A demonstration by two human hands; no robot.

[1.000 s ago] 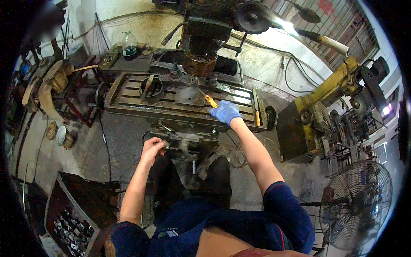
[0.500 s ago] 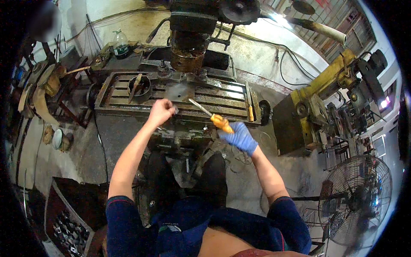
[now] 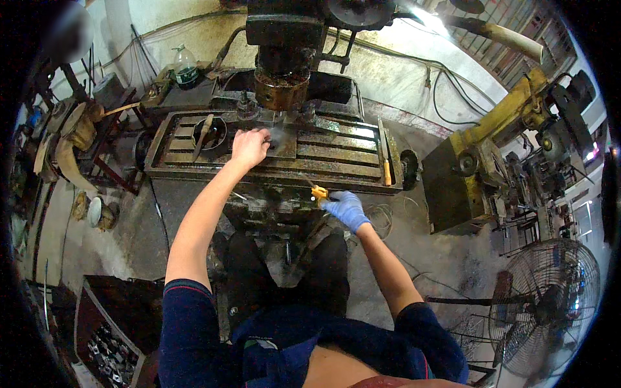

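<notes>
Workshop wall (image 3: pixel 394 77): pale, stained, stretching right across the back.
Milling machine (image 3: pixel 284 31): looming dark over the middle, its rusty-brown spindle head (image 3: pixel 281 89) hanging above the work.
Yellow machine (image 3: pixel 469 152): standing off to the right, grimy, and bent a little by the wide lens.
Slotted desk (image 3: pixel 343 161): here's the stage, oily metal under the spindle, its long grooves running left to right.
Wire-caged fan (image 3: pixel 550 304): down at the lower right, well apart from the action.
Open bin (image 3: pixel 126 307): lower left, and look at that heap of small metal pieces (image 3: pixel 110 355) inside.
Clear bottle (image 3: pixel 185 68): upright at the back left, dark liquid in the bottom.
Round pot (image 3: pixel 220 132): on the desk's left half, a wooden-handled tool (image 3: pixel 204 134) leaning across its rim.
Grey plate (image 3: pixel 286 147): mid-desk, just beside the bare fingers.
Right grip (image 3: pixel 346 208): blue-gloved, closed round the handle of the yellow tool, just in front of the desk.
Left grip (image 3: pixel 250 147): bare, reaching over the desk to the right of the pot, fingers curled; whether they pinch anything, can't tell.
Yellow tool (image 3: pixel 319 194): in the gloved grip, dark thin shaft angling up and left, near the desk's front edge.
Long thin tool (image 3: pixel 387 172): lying along the desk's right end, yellow handle nearest the person.
</notes>
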